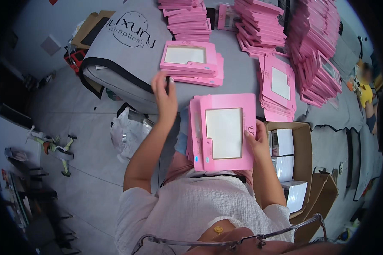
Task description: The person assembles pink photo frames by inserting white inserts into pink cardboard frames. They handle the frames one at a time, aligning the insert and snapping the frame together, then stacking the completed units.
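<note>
My right hand (258, 141) grips the right edge of a pink windowed box (249, 108), its thumb on the front. The flat box has a pale rectangular window. It lies over several more pink boxes (194, 110) on my lap. My left hand (165, 93) is raised at the sofa's front edge, fingers apart and holding nothing. Just beyond its fingertips, a small pile of pink boxes (187, 68) lies on the grey sofa (136, 59); I cannot tell whether they touch.
Tall stacks of pink boxes (312, 38) stand along the sofa. An open carton (302, 148) with white boxes (283, 142) is at my right. A clear plastic bag (130, 134) lies on the floor at left, with a child's scooter (57, 148) farther off. Another person (366, 85) is at far right.
</note>
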